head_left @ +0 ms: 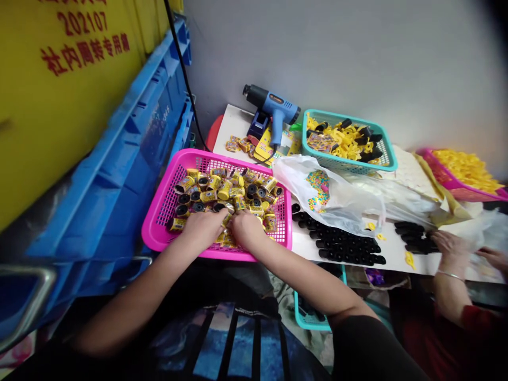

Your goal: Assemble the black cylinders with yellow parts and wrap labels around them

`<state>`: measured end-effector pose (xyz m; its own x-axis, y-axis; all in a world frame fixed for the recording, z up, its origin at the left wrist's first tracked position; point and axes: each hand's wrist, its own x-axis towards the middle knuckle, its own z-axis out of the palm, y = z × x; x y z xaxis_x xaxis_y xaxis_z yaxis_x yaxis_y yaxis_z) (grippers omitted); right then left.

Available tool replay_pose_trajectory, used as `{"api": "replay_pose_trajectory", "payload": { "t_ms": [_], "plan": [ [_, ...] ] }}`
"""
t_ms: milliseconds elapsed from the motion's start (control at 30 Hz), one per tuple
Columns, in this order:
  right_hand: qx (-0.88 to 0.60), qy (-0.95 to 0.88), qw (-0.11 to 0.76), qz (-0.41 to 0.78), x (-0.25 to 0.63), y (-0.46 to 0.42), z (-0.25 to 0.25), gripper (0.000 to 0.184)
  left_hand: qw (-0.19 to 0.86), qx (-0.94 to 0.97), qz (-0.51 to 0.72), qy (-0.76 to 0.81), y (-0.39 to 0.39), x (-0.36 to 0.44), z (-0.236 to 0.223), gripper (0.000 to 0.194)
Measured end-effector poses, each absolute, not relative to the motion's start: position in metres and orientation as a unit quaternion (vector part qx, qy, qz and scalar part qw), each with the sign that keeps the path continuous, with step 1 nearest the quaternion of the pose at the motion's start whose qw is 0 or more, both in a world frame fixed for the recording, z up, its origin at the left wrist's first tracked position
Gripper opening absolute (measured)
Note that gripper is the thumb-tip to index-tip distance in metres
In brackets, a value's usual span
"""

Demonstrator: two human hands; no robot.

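A pink plastic basket (pixel 186 159) in front of me holds many small yellow-labelled bottles (pixel 208 196), some with a black end showing. My left hand (pixel 206 227) reaches over its near side with the fingers curled down among the bottles. Close beside it, my right hand (pixel 246 227) is also bent into the pile, its fingertips close to those of the left. Both hands look closed, but the bottles and my knuckles hide what is between the fingers. Flat yellow wrappers lie under my hands at the basket's near side.
A blue heat gun (pixel 278 106) stands behind the basket. To the right are a plastic bag of coloured beads (pixel 318 190), rows of black tubes (pixel 345 243) and a teal basket (pixel 391 159) of yellow parts. A co-worker's hand (pixel 452 248) touches black tubes. Blue crates (pixel 130 143) rise at left.
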<state>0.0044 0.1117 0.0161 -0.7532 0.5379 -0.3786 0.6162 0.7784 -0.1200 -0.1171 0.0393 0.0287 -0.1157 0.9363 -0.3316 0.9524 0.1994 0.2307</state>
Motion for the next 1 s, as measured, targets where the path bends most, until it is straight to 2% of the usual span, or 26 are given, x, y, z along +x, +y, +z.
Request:
{"api": "replay_pose_trajectory", "payload": {
  "t_ms": [133, 200, 300, 533, 733, 833, 1000],
  "plan": [
    [0.279, 0.938, 0.166, -0.119, 0.007, 0.108, 0.02, 0.038, 0.21, 0.636, -0.009, 0.743, 0.042, -0.117, 0.03, 0.033],
    [0.279, 0.936, 0.171, -0.127, 0.01, 0.103, 0.026, 0.048, 0.213, 0.627, -0.001, 0.75, 0.042, -0.118, 0.028, 0.033],
    [0.27, 0.923, 0.211, -0.177, 0.012, 0.098, 0.034, 0.06, 0.22, 0.613, 0.01, 0.759, 0.043, -0.121, 0.025, 0.035],
    [0.189, 0.888, 0.277, -0.316, 0.016, 0.097, 0.04, 0.063, 0.237, 0.598, 0.029, 0.765, 0.045, -0.124, 0.024, 0.032],
    [0.166, 0.898, 0.216, -0.345, 0.027, 0.099, 0.04, 0.059, 0.267, 0.598, 0.04, 0.755, 0.047, -0.128, 0.021, 0.04],
    [0.143, 0.905, 0.168, -0.363, 0.034, 0.099, 0.041, 0.058, 0.316, 0.624, 0.04, 0.713, 0.038, -0.135, 0.018, 0.045],
    [0.139, 0.881, 0.091, -0.444, 0.05, 0.096, 0.038, 0.035, 0.437, 0.621, 0.045, 0.649, 0.009, -0.149, 0.029, 0.049]
  ]
}}
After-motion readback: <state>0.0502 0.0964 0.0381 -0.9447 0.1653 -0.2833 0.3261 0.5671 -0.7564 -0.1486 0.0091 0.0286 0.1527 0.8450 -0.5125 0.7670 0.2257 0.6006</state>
